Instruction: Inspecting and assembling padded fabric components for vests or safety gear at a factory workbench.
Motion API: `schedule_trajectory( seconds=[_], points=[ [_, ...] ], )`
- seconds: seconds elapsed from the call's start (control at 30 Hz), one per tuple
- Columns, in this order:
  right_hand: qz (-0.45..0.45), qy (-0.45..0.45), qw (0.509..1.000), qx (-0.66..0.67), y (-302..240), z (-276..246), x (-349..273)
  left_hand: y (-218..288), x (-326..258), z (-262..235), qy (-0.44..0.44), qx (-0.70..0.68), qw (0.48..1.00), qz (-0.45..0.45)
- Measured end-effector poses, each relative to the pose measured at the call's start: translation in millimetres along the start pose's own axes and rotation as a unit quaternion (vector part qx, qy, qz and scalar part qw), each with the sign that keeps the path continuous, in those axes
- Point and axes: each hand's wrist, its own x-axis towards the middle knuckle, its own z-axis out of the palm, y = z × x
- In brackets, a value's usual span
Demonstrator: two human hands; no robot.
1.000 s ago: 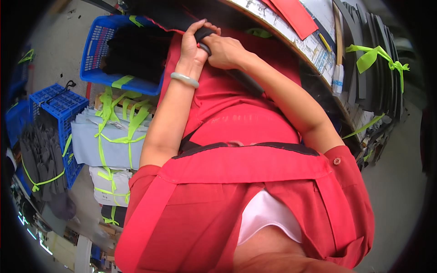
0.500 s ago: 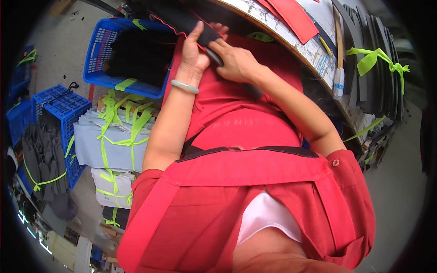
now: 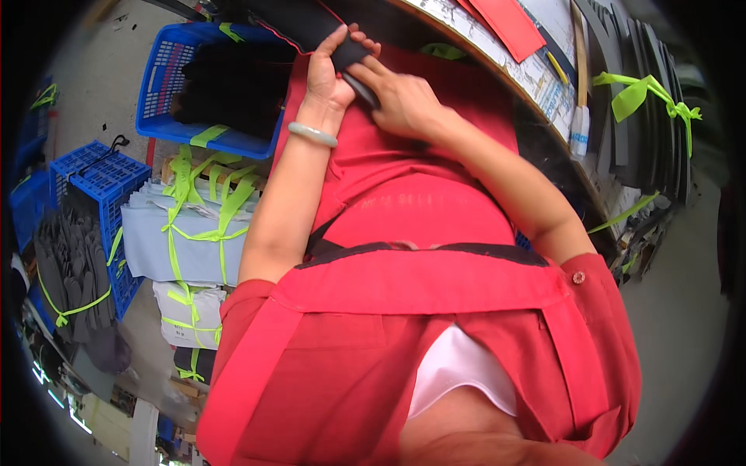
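A black fabric piece with red edging (image 3: 297, 22) stretches from the top edge of the view down to my hands. My left hand (image 3: 328, 78), with a pale bangle at its wrist, grips the near end of it, palm up and thumb on top. My right hand (image 3: 404, 102) meets it from the right, its fingertips against the fabric. Under those fingers lies a slim dark grey object (image 3: 360, 90), mostly covered, so its kind cannot be told. Both hands are above the lap of my red apron (image 3: 435, 93).
A blue crate (image 3: 148, 116) with dark pieces stands left of my hands. Below it are tied light-blue sheets (image 3: 151, 245) and another blue crate (image 3: 128, 210). On the right, a worktable (image 3: 497, 74) holds red strips (image 3: 509, 27), near tied grey strips (image 3: 649, 147).
The black fabric has shifted, and its near end now shows between my hands. My left fingers have curled in more around it. The right hand stays close beside it.
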Motion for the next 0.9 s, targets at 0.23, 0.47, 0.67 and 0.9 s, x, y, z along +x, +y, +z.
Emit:
schedule_trajectory(
  seconds=[0.23,0.47,0.67,0.9],
  points=[
    [-0.010,-0.008,1.000,-0.006,5.5,-2.1,10.4,-5.1,-17.0,35.2,0.059,0.060,0.996,-0.005],
    [0.002,-0.026,0.998,-0.058,5.0,11.7,44.2,4.4,0.5,5.6,0.048,0.026,0.999,0.001],
    [-0.018,0.019,0.999,-0.021,-3.8,-4.5,-18.2,6.6,-5.5,6.8,0.011,-0.013,0.999,-0.040],
    [0.004,0.009,0.999,-0.033,4.3,-0.6,23.6,-3.6,-7.3,13.6,0.022,0.032,0.998,-0.055]
  ],
)
